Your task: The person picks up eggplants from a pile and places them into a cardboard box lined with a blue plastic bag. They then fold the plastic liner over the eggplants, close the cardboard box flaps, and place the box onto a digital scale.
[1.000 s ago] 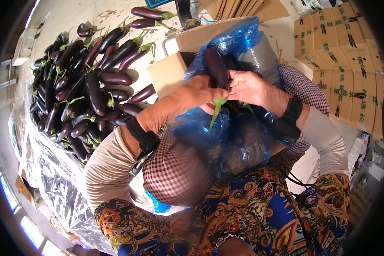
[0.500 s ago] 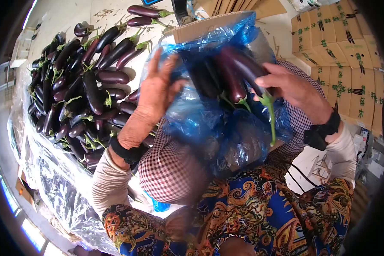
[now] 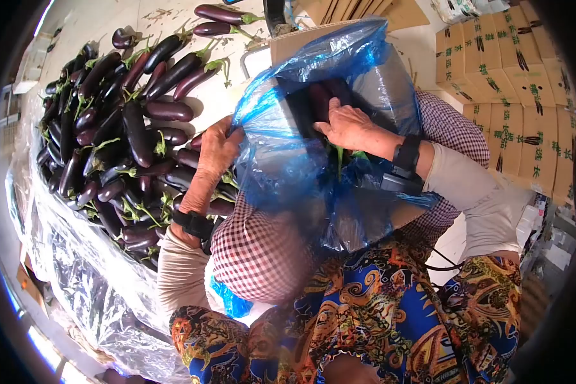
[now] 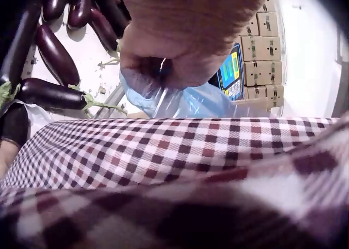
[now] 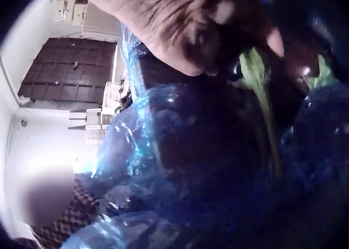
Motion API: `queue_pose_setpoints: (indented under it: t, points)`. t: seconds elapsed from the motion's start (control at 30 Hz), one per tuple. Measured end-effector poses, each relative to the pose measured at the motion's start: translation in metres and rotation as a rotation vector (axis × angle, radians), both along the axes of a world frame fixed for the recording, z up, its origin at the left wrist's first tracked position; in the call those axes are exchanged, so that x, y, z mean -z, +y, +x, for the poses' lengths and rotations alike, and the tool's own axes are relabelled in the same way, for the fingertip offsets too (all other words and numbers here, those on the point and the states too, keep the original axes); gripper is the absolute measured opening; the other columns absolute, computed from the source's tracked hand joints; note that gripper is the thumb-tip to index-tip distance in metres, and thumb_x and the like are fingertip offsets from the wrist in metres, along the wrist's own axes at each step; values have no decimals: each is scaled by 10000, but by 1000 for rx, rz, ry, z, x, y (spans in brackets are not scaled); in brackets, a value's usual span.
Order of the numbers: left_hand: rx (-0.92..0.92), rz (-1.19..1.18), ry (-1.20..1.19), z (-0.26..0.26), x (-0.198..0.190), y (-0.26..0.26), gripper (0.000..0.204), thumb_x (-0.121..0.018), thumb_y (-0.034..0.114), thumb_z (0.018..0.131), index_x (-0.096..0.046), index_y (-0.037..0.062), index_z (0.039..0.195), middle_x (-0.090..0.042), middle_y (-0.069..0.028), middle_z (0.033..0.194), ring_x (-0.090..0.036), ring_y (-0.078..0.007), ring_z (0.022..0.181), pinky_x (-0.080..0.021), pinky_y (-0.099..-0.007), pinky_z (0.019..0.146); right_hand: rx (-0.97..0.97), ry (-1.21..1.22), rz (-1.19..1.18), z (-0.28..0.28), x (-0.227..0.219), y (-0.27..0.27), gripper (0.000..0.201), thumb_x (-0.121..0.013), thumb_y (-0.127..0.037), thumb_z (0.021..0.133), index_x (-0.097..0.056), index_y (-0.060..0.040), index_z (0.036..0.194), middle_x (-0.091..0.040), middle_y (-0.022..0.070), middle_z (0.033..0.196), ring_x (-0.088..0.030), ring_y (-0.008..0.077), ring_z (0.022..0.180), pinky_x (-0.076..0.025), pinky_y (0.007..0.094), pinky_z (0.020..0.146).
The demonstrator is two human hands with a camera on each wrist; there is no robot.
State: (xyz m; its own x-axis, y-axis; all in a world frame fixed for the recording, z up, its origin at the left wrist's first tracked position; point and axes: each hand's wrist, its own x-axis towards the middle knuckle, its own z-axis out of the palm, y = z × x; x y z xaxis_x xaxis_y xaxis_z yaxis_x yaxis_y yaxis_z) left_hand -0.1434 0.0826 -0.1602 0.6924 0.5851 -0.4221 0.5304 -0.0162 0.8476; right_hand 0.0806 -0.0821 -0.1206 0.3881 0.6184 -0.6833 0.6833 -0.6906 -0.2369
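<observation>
In the head view, the left hand (image 3: 217, 150) pinches the left edge of a blue plastic bag (image 3: 265, 121) lining a cardboard box. Its curled fingers (image 4: 147, 69) on the blue film (image 4: 204, 100) show in the left wrist view. Inside the bag, the right hand (image 3: 360, 132) holds a dark eggplant (image 3: 328, 95), thumb on one side and fingers on the other. Close by in the right wrist view, the right hand (image 5: 191, 28) covers much of the eggplant, whose green stem (image 5: 262, 91) points down. A second green cap (image 5: 324, 74) lies beside it.
A large pile of eggplants (image 3: 102, 141) covers the table's left part, over clear plastic sheeting (image 3: 89, 275). Printed cartons (image 3: 493, 57) stand at right. Behind the box are flat cardboard pieces (image 3: 352, 13) and a keypad device (image 4: 232, 74). Checkered cloth (image 3: 256, 256) covers the left upper arm.
The left hand went from the stem area to the bag's left side and now grips its edge. The right hand swung right with an eggplant, then moved back left and down into the bag.
</observation>
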Motion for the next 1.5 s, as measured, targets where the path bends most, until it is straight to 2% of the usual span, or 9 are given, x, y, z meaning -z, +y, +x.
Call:
queue_pose_setpoints:
  t: [0.1,0.4,0.63,0.77,1.03,1.1,1.17,1.3,1.5]
  points:
    - [4,-76,-31,-10,12,0,175,-591,119,885,-641,-2,1000,-593,2,713,-501,-74,595,-440,-244,556,-204,40,-38,14,-9,-2,800,-589,-420,877,-298,198,1293,-666,272,865,-657,437,871,-517,445,826]
    - [-55,-187,-49,-24,21,-8,135,-606,149,909,-631,16,922,-585,13,743,-527,-65,634,-474,-224,591,-262,-127,-46,1,-15,-11,951,-732,-196,771,-144,112,1453,-455,343,1300,-536,452,1129,-409,447,1017]
    - [-75,-297,-165,-29,35,-18,135,-629,161,911,-616,31,876,-556,24,715,-509,-63,622,-448,-226,583,-201,-109,11,-1,14,-33,930,-719,-121,764,-137,113,1450,-448,345,1266,-544,446,1113,-474,438,932]
    - [-94,-279,-156,-31,34,-19,161,-635,177,915,-599,36,847,-554,20,701,-502,-66,605,-440,-226,579,-482,-339,188,-6,5,-40,875,-699,-18,706,-220,128,1424,-543,298,1109,-625,435,943,-535,455,794]
    - [-182,-298,-165,-27,35,-24,105,-654,116,879,-614,21,904,-606,-41,775,-558,-126,656,-481,-257,617,-278,-201,118,-2,6,-39,920,-677,-53,745,-129,53,1477,-527,324,1116,-628,452,907,-529,476,802]
    - [-146,646,-208,-19,3,-25,188,-635,27,843,-633,14,1030,-627,-89,864,-598,-193,704,-515,-286,661,-266,-175,138,9,14,-39,926,-690,-104,764,-121,55,1477,-514,340,1132,-616,468,923,-521,483,815]
    - [-70,683,-258,-4,-74,-24,302,-608,-43,806,-633,20,1100,-646,-136,958,-629,-242,785,-533,-316,698,-316,-108,190,19,20,-43,942,-706,-136,760,-123,65,1471,-516,343,1129,-609,476,926,-517,480,826]
    - [622,225,-374,38,-145,-28,283,-577,-48,787,-639,-10,1060,-657,-158,1076,-626,-296,937,-530,-371,746,-329,-70,221,22,16,-47,1019,-737,-167,750,-69,19,1496,-510,327,1146,-582,487,924,-509,487,807]
    - [1498,578,-149,93,-75,-81,275,-642,142,793,-654,28,1043,-617,-99,1080,-567,-278,996,-495,-390,788,-294,-35,289,26,20,-49,1033,-751,-172,726,-93,7,1502,-521,315,1135,-591,473,922,-510,480,794]
